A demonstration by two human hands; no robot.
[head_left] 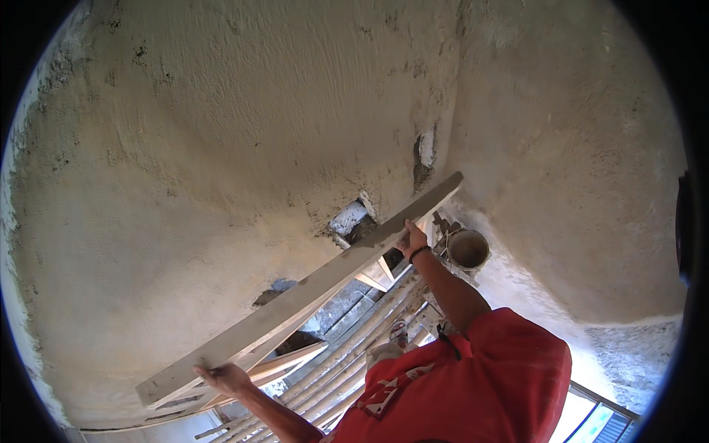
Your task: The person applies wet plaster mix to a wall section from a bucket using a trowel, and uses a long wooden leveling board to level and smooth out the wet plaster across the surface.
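A long grey, plaster-smeared straightedge board (314, 288) lies diagonally in front of the freshly plastered wall (221, 111), its upper end near the corner on the right. My left hand (225, 378) grips it near the lower-left end. My right hand (411, 240), a dark band on its wrist, grips it farther up to the right. Just behind the board a cut-out with a white box (347, 216) shows in the plaster.
A bucket (467, 249) stands beside my right arm. Bamboo poles (391, 314) form a platform beneath me, with wooden boards (284, 362) under the straightedge. The adjoining wall (561, 162) rises on the right; a narrow vertical gap (425, 151) marks the plaster near the corner.
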